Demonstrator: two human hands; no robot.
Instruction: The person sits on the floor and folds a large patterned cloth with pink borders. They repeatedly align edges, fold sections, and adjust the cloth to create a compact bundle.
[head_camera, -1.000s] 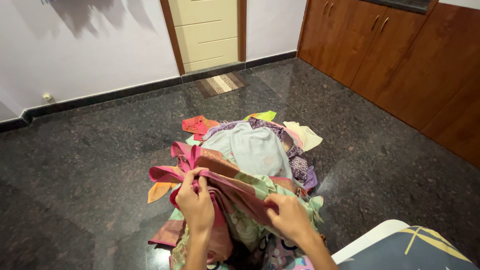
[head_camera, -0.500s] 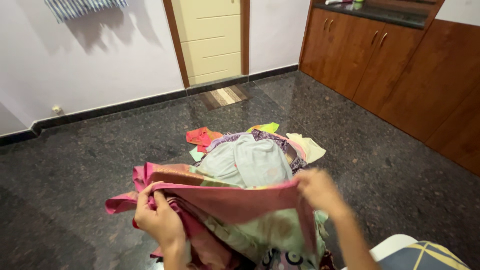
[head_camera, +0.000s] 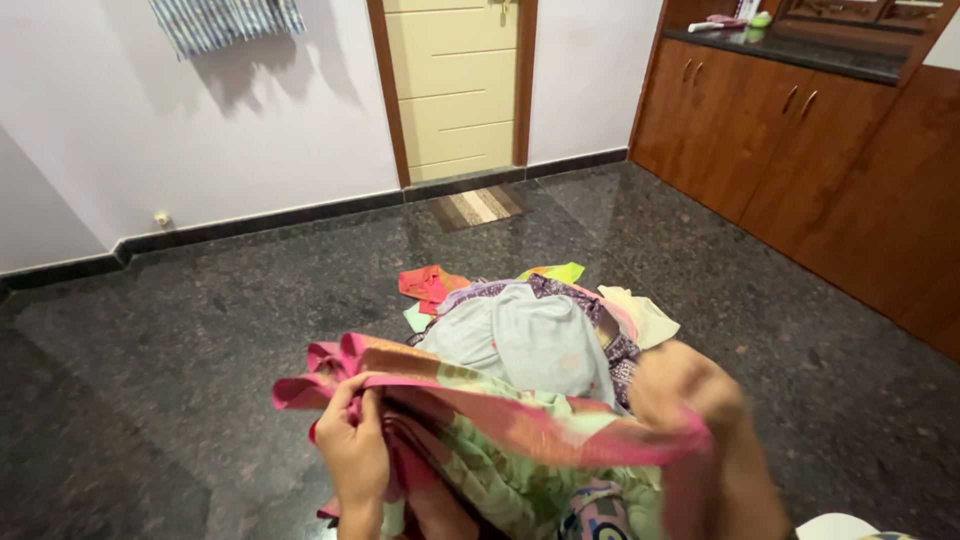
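Both hands — left hand (head_camera: 352, 450), right hand (head_camera: 685, 385) — grip a pink-green cloth (head_camera: 500, 430).

We see both hands, left (head_camera: 352, 455) and right (head_camera: 690, 392), stretching a pink-bordered cloth (head_camera: 500, 425) above a clothes pile (head_camera: 530, 325) on the floor (head_camera: 250, 290).

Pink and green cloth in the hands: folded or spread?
Partly spread. The pink and green cloth has its top edge stretched between the left hand and the blurred right hand, the rest hanging bunched below.
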